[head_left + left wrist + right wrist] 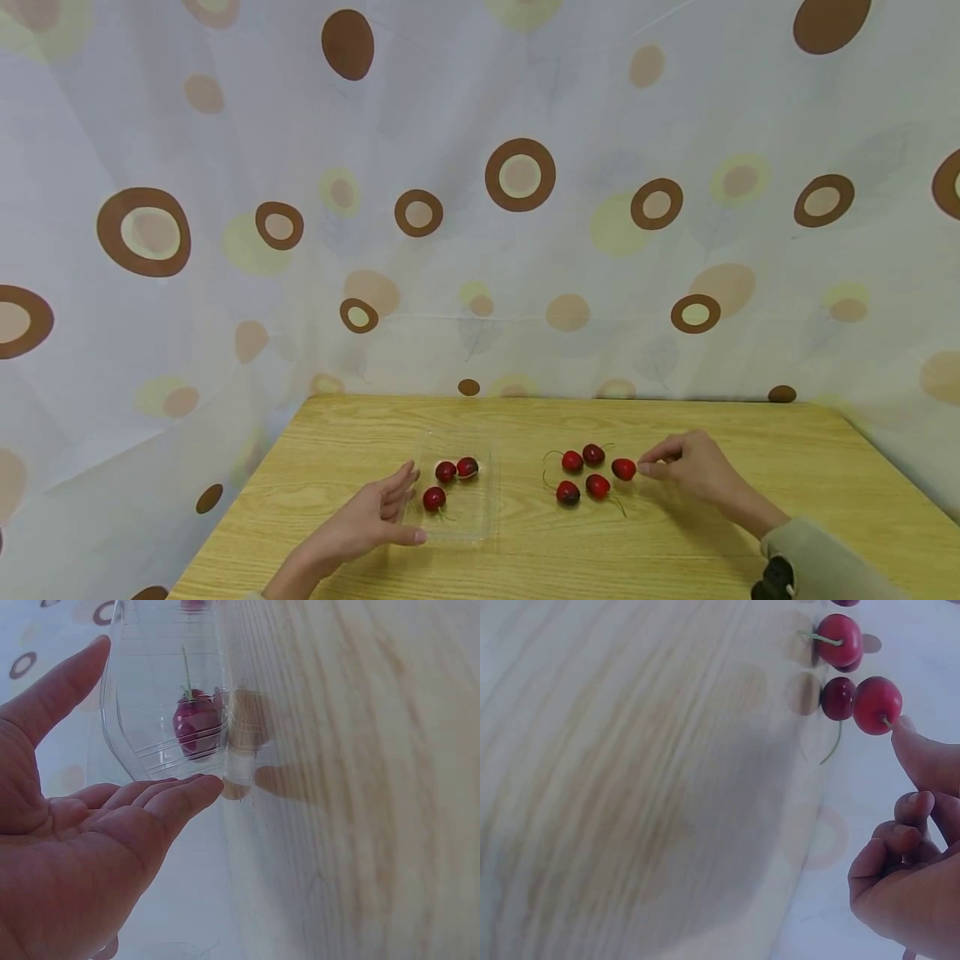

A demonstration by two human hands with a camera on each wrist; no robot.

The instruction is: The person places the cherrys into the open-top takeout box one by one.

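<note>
Right grip [697,469] pinches cherry [623,469] (stem [886,721], apparently).

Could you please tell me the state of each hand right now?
Left hand: open, beside the clear container.
Right hand: closed, pinching a cherry by its stem.

Right hand [693,469] pinching a cherry [622,469], four cherries [597,487] nearby, left hand [365,518] at clear tray [471,515] — three cherries [434,499] inside

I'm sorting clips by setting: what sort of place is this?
Perhaps an improvised indoor filming corner: a patterned sheet hangs behind a wood-grain table, which holds cherries and a clear plastic tray.
</note>
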